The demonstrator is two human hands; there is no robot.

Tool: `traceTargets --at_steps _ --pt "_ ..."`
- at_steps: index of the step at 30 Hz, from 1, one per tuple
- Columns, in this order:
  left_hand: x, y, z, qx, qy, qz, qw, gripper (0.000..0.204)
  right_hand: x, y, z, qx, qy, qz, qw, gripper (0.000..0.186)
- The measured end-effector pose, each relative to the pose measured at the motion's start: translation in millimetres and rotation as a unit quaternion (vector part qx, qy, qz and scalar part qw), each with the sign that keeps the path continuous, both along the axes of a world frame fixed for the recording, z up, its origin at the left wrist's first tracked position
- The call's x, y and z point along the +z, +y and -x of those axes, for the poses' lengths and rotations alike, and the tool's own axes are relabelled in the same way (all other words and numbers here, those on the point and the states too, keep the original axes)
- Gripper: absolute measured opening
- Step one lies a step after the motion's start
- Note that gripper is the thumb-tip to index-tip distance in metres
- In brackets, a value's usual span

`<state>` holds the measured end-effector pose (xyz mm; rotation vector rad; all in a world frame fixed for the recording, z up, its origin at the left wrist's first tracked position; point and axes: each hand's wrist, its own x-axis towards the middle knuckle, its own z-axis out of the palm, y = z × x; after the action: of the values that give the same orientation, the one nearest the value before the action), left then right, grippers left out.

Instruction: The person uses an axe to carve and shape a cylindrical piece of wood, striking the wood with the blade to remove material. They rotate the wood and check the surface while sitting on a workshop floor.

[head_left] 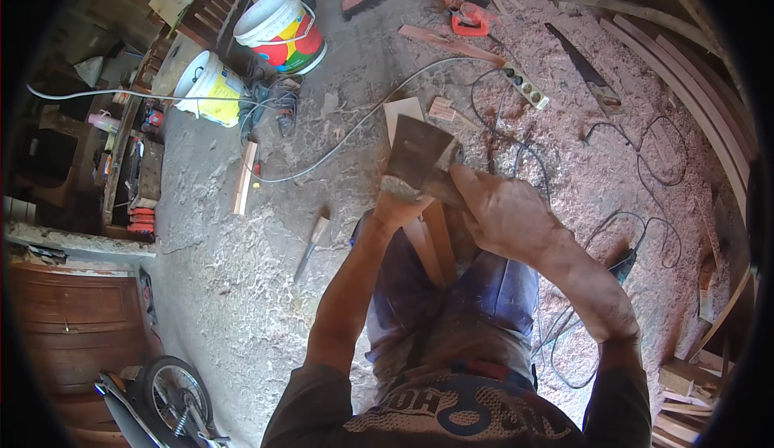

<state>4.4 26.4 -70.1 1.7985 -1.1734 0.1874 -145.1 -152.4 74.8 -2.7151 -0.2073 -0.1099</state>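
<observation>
My right hand (pixel 492 210) is closed on the wooden handle of an axe (pixel 418 150), whose broad dark metal head is raised above my knees. My left hand (pixel 399 210) is closed just beneath the head; what its fingers grip is largely hidden. A reddish wooden piece (pixel 435 255) slants down between my thighs, below both hands. A pale board (pixel 399 109) lies on the floor behind the axe head. A chisel-like tool with a pale handle (pixel 318 234) lies on the concrete to my left.
Two buckets (pixel 270 41) (pixel 210 89) stand at upper left. A power strip (pixel 528 89), cables, a handsaw (pixel 580 65) and a red tool (pixel 468 19) lie among shavings. Long planks (pixel 681 93) line the right. A motorbike wheel (pixel 177 400) shows at lower left.
</observation>
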Motion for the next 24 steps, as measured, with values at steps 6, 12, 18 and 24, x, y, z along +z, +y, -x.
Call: traceTargets --at_steps 6,12,18,24 --pt "-25.1 14.0 -9.2 0.006 -0.017 -0.076 0.997 0.041 13.8 15.7 2.0 -0.005 0.003 -0.014 1.000 0.038" --pt "-14.7 15.5 13.7 -0.022 0.034 -0.032 0.999 0.043 -11.7 7.1 12.3 -0.004 0.000 -0.041 0.999 0.043" --pt "33.5 -16.1 -4.2 0.036 0.051 -0.040 0.997 0.050 3.6 -2.8 17.8 -0.070 -0.025 -0.177 0.981 0.042" --pt "41.8 -31.6 -7.3 0.010 0.229 -0.007 0.973 0.035 2.4 -10.8 21.9 -0.111 -0.021 -0.252 0.961 0.037"
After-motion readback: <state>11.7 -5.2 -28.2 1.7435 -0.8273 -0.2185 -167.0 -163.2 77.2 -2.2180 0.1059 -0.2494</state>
